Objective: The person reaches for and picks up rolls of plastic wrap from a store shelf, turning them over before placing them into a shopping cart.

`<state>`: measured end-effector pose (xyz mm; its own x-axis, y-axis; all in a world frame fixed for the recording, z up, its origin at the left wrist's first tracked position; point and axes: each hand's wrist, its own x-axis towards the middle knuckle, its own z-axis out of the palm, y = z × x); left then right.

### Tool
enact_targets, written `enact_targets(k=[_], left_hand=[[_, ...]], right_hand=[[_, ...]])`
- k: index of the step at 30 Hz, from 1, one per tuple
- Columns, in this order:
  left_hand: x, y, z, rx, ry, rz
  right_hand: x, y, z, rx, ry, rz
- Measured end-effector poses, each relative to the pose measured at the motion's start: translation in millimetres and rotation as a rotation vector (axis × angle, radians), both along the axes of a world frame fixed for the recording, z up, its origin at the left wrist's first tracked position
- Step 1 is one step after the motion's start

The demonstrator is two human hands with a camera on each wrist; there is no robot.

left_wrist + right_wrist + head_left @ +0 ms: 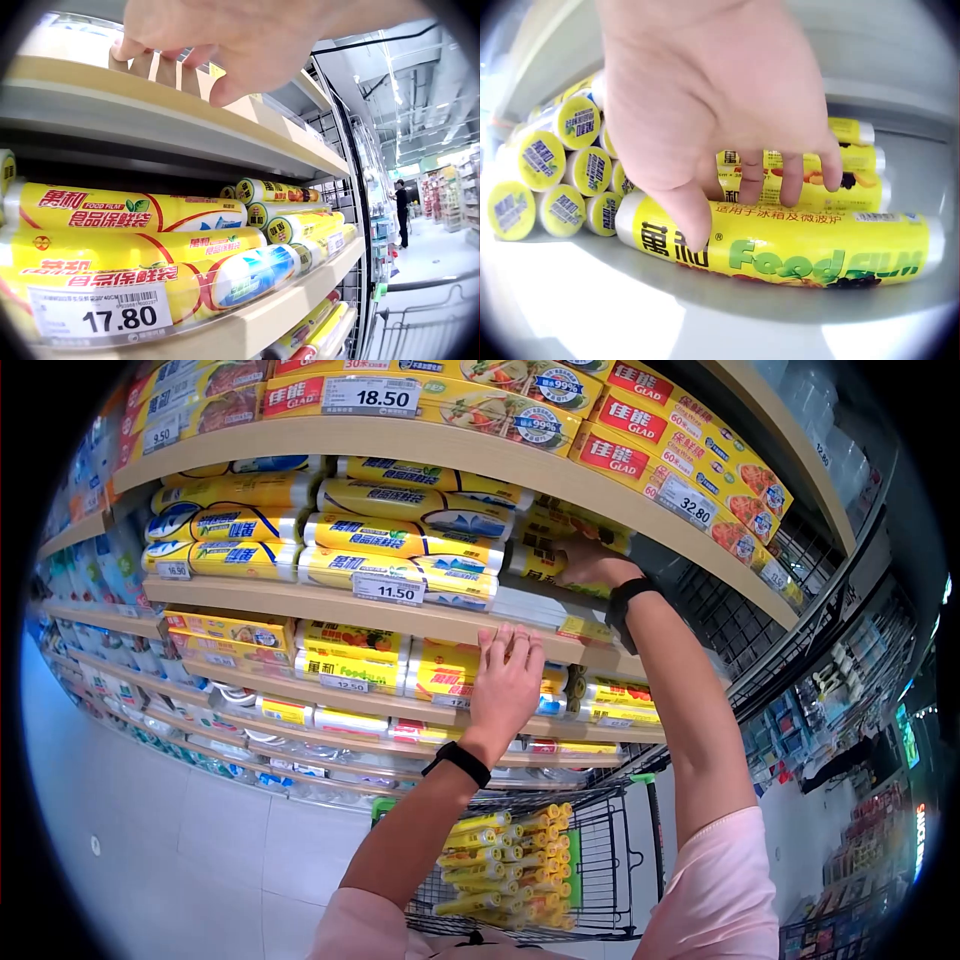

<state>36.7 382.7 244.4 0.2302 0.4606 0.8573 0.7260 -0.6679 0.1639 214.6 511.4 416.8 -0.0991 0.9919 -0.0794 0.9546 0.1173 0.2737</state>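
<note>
My right hand (720, 97) reaches deep into the upper shelf bay, over a yellow roll of food film (795, 244). Its thumb lies along the front of the roll while the fingers come down behind it, gripping it. Several similar film rolls (862, 191) lie behind, and a stack of rolls (544, 157) shows its round yellow ends on the left. In the head view, my left hand (508, 670) rests its fingertips on the front edge of the wooden shelf (290, 598). It holds nothing.
Boxed cling film (640, 435) fills the shelf above. More rolls (355, 675) and a 17.80 price tag (105, 311) are on the shelf below. A wire cart (610, 860) with stacked yellow rolls (490, 870) stands near my body. A person (402, 212) stands far down the aisle.
</note>
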Motion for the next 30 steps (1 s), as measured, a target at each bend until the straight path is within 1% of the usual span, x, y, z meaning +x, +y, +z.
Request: enact_targets(k=[1, 2, 4, 8, 12, 15, 21, 24, 27, 30], left_hand=[[0.4, 0.1, -0.1, 0.001, -0.004, 0.001], [0.7, -0.1, -0.9, 0.003, 0.002, 0.005], [1.2, 1.4, -1.4, 0.009, 0.006, 0.015], [2.5, -1.9, 1.2, -0.011, -0.025, 0.014], [3.0, -2.0, 1.8, -0.029, -0.023, 0.014], [1.8, -3.0, 3.0, -0.043, -0.013, 0.013], [1.3, -3.7, 3.9, -0.044, -0.011, 0.015], [2.1, -3.4, 4.0, -0.032, -0.015, 0.018], [1.2, -2.5, 4.2, -0.042, 0.005, 0.011], [0.9, -5.5, 6.7, -0.049, -0.001, 0.022]], right_hand=[[0.5, -4.7, -4.0, 0.095, -0.004, 0.053], [2.8, -9.4, -3.9, 0.067, 0.032, 0.031], [-13.7, -31.7, 12.4, 0.013, 0.096, -0.010], [-7.6, -27.3, 6.3, -0.029, 0.151, -0.020], [-2.2, -39.1, 4.7, 0.002, 0.178, 0.112], [-7.7, -58.9, 14.4, -0.068, 0.204, 0.069], [-3.2, -69.3, 12.9, -0.089, 0.131, -0.011], [7.4, -67.6, 6.4, -0.044, 0.181, 0.040], [9.3, -69.2, 7.0, -0.058, 0.228, 0.032], [5.7, -67.8, 1.5, -0.052, 0.131, 0.016]])
